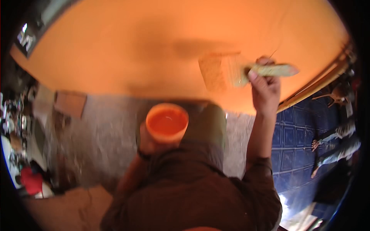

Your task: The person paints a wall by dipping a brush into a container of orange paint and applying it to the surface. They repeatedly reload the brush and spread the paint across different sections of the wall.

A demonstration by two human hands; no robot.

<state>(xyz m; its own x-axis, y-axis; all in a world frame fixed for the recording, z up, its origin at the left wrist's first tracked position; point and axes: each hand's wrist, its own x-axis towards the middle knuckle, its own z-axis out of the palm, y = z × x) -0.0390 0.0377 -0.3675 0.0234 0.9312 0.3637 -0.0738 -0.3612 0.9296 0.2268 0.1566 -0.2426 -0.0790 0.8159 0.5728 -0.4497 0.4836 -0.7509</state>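
Observation:
My right hand [265, 86] is closed round the pale, paint-smeared handle of a wide paintbrush [275, 70]. Its broad orange-coated bristles point left and overlap the orange wall [246, 23] in this view. Low in front of my body, my left hand [145, 139] wraps the side of a round paint container [165, 138]. Bright orange paint [167, 122] shows inside it, and the rim is coated in the same colour. The container partly hides my left fingers.
Grey floor [110, 127] lies below the wall, with a brown flat piece [70, 104] at left. Blue panelled surface [287, 154] lies at right, near another person's bare feet and trouser legs [339, 152]. A person in red [31, 181] is at far left.

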